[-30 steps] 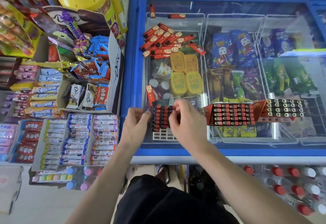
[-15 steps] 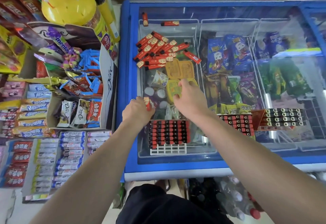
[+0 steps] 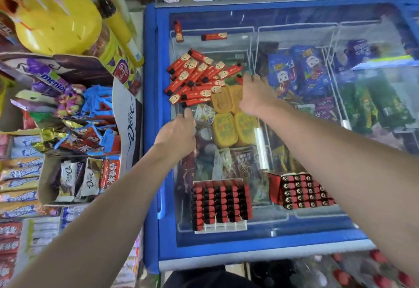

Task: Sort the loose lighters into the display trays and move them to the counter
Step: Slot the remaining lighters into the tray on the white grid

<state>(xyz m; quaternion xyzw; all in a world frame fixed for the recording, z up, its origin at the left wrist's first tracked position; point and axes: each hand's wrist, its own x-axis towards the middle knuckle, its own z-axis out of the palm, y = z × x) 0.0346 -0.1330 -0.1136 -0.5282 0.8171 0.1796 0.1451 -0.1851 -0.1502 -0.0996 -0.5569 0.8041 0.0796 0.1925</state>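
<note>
While the heap of loose red-and-gold plastic lighters lies on the freezer's glass lid, the spread right hand reaches its edge and the left hand, grip unclear, nears; light, stiff and slick, they seem best pinched across their flat sides

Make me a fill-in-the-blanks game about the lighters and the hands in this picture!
1. The loose lighters lie on the glass lid of a ____ freezer.
2. The hand nearest the pile's far end is the ____ hand.
3. Beside the pile, apart from it, lie ____ single lighters.
4. The tray near the person holds lighters with red and ____ tops.

Missing words: blue; right; two; black
</note>
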